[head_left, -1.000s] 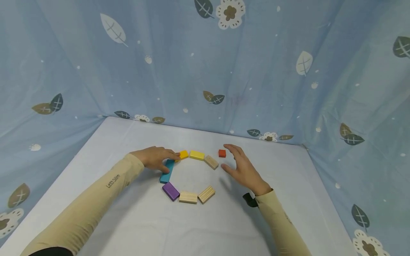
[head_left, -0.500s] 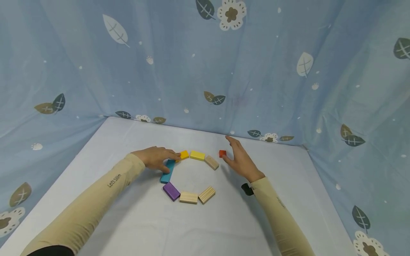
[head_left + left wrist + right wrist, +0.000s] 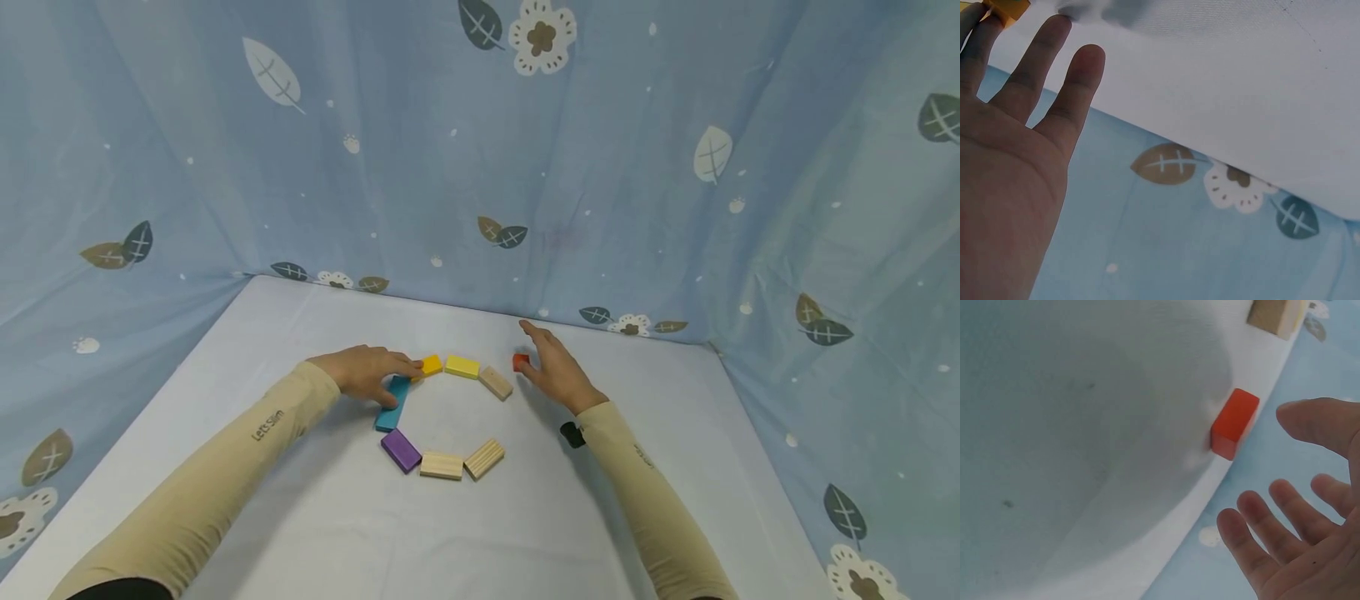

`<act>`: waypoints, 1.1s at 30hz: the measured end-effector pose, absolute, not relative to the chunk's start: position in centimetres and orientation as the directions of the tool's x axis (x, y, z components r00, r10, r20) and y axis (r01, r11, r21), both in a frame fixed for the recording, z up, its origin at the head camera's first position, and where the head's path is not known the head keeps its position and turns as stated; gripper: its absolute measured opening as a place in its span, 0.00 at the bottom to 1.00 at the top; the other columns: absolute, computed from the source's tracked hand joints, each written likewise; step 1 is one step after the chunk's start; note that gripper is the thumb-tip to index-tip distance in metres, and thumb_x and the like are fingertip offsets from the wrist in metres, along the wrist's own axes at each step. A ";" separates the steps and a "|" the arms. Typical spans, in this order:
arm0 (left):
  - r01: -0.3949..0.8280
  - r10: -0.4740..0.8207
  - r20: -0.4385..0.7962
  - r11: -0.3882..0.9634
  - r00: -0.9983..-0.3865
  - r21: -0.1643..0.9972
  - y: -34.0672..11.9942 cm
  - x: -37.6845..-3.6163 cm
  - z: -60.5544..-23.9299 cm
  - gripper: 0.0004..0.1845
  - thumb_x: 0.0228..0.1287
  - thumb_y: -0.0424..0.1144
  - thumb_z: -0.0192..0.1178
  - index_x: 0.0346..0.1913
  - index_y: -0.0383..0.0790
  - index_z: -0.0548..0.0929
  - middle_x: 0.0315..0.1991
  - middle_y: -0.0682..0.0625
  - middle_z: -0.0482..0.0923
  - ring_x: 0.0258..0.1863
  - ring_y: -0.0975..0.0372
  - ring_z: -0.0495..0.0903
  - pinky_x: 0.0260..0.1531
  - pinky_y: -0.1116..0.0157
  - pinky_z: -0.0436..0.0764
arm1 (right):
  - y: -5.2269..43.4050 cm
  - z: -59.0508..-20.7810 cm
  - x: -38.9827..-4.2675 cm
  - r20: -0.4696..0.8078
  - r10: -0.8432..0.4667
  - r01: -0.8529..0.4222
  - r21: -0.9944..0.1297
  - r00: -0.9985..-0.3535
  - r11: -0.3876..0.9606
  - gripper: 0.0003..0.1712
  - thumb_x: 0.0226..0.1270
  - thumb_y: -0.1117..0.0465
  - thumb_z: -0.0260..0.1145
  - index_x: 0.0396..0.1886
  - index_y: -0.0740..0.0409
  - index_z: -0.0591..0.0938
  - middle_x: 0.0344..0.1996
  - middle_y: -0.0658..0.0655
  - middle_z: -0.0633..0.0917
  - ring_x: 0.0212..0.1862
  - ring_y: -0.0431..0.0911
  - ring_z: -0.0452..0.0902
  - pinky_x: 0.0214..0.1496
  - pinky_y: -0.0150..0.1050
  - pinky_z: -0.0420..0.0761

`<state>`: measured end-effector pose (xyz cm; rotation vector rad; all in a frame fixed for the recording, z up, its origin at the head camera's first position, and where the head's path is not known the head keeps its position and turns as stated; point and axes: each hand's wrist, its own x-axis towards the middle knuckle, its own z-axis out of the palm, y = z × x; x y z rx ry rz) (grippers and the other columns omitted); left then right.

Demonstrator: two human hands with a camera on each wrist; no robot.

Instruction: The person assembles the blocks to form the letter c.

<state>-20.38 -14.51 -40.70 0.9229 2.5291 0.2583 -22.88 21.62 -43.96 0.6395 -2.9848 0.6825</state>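
Red block (image 3: 521,362) sits on the white surface (image 3: 315,500) at the far right of a ring of flat blocks, a little apart from its nearest neighbour, a plain wooden block (image 3: 496,382). The right hand (image 3: 553,371) is just beside it with its fingers (image 3: 1260,540) spread and straight, holding nothing; the right wrist view shows a clear gap between the thumb and the red block (image 3: 1234,423), so no grasp is made yet. The left hand (image 3: 366,372) lies flat on the other side of the ring, fingers relaxed and extended, resting on the top of the blue block (image 3: 393,402) and against the orange block (image 3: 430,364). Beyond those come a yellow block (image 3: 461,366), and nearer the person a purple block (image 3: 400,449) and two pale ribbed wooden blocks (image 3: 441,464) (image 3: 483,457), leaving an opening on the ring's right side. By my reading, the step in hand is the approach to the red block. Closing thumb and fingers on its short sides looks like what the next move calls for, kept gentle so the neighbouring wooden block is not nudged, while the left hand steadies its side.
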 end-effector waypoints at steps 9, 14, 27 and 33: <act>0.570 0.654 -0.332 0.756 -0.680 0.322 -14.6 -20.4 -40.7 0.34 0.67 0.48 0.69 0.74 0.49 0.72 0.75 0.48 0.65 0.72 0.44 0.64 0.69 0.34 0.57 | 21.6 -44.5 -23.3 0.055 -0.409 -0.399 -0.364 -0.911 0.841 0.41 0.71 0.59 0.69 0.80 0.54 0.61 0.70 0.63 0.71 0.69 0.57 0.69 0.66 0.52 0.75; 0.576 0.658 -0.330 0.753 -0.677 0.318 -14.6 -20.4 -40.6 0.34 0.66 0.48 0.69 0.74 0.49 0.72 0.76 0.49 0.65 0.72 0.44 0.65 0.69 0.34 0.58 | 21.5 -44.7 -23.4 0.082 -0.428 -0.429 -0.340 -0.900 0.837 0.35 0.71 0.60 0.69 0.75 0.57 0.69 0.66 0.62 0.76 0.66 0.56 0.73 0.65 0.51 0.77; 0.575 0.659 -0.328 0.751 -0.676 0.323 -14.5 -20.4 -40.5 0.34 0.66 0.47 0.69 0.74 0.48 0.72 0.75 0.47 0.65 0.72 0.44 0.65 0.69 0.36 0.60 | 21.5 -45.0 -23.3 0.063 -0.426 -0.419 -0.356 -0.903 0.835 0.22 0.66 0.66 0.72 0.60 0.62 0.83 0.50 0.59 0.83 0.50 0.50 0.82 0.54 0.44 0.83; 0.570 0.657 -0.332 0.754 -0.677 0.327 -14.5 -20.4 -40.5 0.34 0.66 0.47 0.69 0.74 0.48 0.72 0.75 0.48 0.65 0.72 0.44 0.65 0.70 0.36 0.59 | 21.8 -45.1 -23.2 0.076 -0.418 -0.414 -0.376 -0.905 0.829 0.21 0.65 0.67 0.72 0.58 0.63 0.83 0.49 0.60 0.83 0.49 0.50 0.82 0.52 0.43 0.83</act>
